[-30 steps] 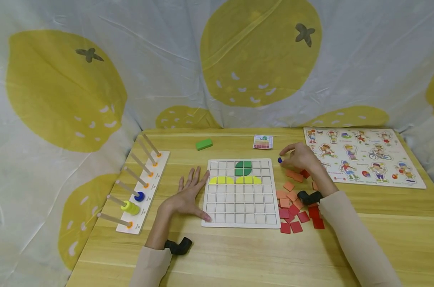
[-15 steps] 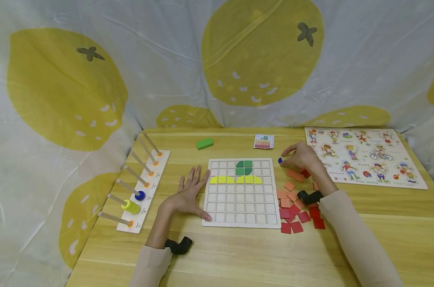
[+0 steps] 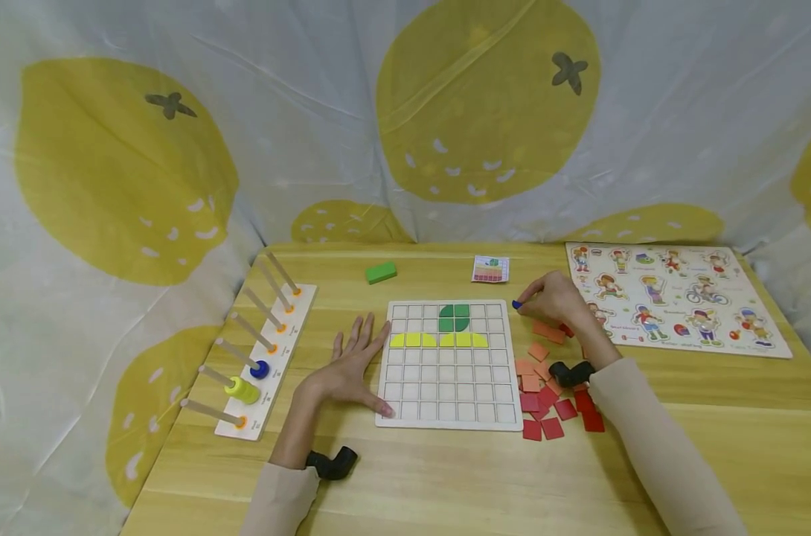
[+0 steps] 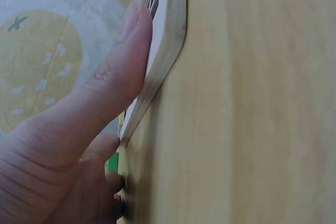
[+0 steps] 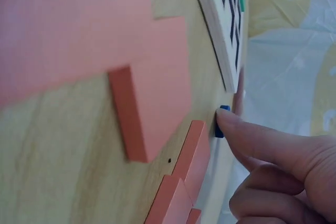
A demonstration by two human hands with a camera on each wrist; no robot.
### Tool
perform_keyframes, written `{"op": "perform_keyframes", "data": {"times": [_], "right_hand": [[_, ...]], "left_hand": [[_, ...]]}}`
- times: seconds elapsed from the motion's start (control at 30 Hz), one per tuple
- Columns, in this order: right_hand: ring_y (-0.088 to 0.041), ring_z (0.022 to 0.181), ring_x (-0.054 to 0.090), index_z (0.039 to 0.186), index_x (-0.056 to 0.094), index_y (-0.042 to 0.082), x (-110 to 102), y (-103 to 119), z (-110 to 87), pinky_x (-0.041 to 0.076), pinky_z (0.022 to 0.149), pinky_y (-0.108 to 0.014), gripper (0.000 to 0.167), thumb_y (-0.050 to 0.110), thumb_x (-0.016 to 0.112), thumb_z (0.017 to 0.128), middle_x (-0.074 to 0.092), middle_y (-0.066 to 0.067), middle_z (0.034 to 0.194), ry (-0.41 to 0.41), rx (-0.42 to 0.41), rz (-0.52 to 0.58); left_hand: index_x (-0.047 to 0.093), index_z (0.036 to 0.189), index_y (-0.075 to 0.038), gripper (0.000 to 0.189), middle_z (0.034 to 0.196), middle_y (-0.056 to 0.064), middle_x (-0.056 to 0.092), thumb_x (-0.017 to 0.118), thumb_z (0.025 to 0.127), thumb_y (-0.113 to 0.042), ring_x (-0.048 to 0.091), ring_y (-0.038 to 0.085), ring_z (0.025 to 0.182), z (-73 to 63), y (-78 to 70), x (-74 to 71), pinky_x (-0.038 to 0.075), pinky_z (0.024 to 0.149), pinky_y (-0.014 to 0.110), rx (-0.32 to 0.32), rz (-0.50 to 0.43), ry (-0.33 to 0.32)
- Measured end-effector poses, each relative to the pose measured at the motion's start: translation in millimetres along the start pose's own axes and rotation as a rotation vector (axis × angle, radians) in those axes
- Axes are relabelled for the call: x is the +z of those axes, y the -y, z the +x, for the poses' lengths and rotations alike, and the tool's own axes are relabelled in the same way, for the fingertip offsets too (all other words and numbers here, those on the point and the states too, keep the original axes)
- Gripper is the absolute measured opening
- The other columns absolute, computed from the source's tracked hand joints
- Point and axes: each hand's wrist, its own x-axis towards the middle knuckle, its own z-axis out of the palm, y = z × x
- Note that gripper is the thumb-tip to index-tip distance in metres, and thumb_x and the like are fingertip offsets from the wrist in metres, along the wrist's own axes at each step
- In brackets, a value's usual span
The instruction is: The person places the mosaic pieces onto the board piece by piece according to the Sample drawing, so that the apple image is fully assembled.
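Observation:
My right hand (image 3: 556,299) pinches a small dark blue piece (image 3: 515,304) between thumb and index finger, just off the board's upper right corner. In the right wrist view the blue piece (image 5: 220,123) shows thin and edge-on at the fingertips. The white grid board (image 3: 455,391) lies flat on the table. Green tiles (image 3: 454,318) with rounded outer corners form a leaf shape near its top, above a row of yellow tiles (image 3: 447,340). My left hand (image 3: 347,372) spreads along the board's left side, thumb on the lower left corner.
Orange tiles (image 3: 530,383) and red tiles (image 3: 551,428) lie loose right of the board. A pattern card (image 3: 490,269) and a green block (image 3: 381,272) lie behind it. At left stands a peg rack (image 3: 267,387) with rings; a picture puzzle board (image 3: 673,298) is at back right.
My right hand has shifted slightly left toward the board with the blue piece, its index finger now closer to the thumb. The left hand stays in place.

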Motion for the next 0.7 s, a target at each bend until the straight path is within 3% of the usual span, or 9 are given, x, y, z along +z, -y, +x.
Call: {"op": "perform_keyframes", "data": {"times": [0.33, 0.5, 0.63, 0.7], "right_hand": [[-0.014, 0.059, 0.047, 0.100, 0.079, 0.001, 5, 3, -2.5, 0.040, 0.055, -0.028, 0.018, 0.017, 0.076, 0.093, 0.070, -0.010, 0.080, -0.015, -0.031, -0.035], [-0.014, 0.054, 0.039, 0.099, 0.080, -0.001, 18, 22, -5.7, 0.034, 0.053, -0.027, 0.017, 0.014, 0.078, 0.092, 0.053, 0.001, 0.059, -0.031, -0.096, -0.001], [-0.015, 0.059, 0.040, 0.098, 0.081, 0.001, 41, 51, -8.2, 0.033, 0.055, -0.027, 0.016, 0.015, 0.080, 0.090, 0.060, -0.003, 0.069, 0.008, -0.142, 0.001], [-0.015, 0.064, 0.044, 0.097, 0.081, 0.003, 54, 64, -8.8, 0.036, 0.058, -0.026, 0.014, 0.016, 0.081, 0.090, 0.070, -0.009, 0.085, 0.031, -0.159, -0.008]], "left_hand": [[-0.005, 0.167, -0.018, 0.149, 0.170, 0.020, -0.026, 0.095, 0.064, -0.054, -0.027, 0.040, 0.157, 0.0, 2.5, 1.6, -0.015, 0.123, 0.070, 0.004, -0.004, 0.002], [-0.006, 0.167, -0.018, 0.149, 0.169, 0.020, -0.027, 0.095, 0.064, -0.055, -0.028, 0.040, 0.157, 0.0, 3.1, 0.8, -0.016, 0.123, 0.070, 0.001, -0.005, 0.005], [-0.006, 0.167, -0.019, 0.149, 0.169, 0.020, -0.027, 0.095, 0.064, -0.055, -0.028, 0.040, 0.157, -0.4, 2.4, 0.0, -0.016, 0.123, 0.069, -0.007, -0.006, 0.007], [-0.006, 0.167, -0.018, 0.149, 0.169, 0.020, -0.027, 0.095, 0.064, -0.054, -0.027, 0.041, 0.157, -0.2, 1.9, 0.2, -0.016, 0.123, 0.069, -0.008, -0.009, 0.007]]}}
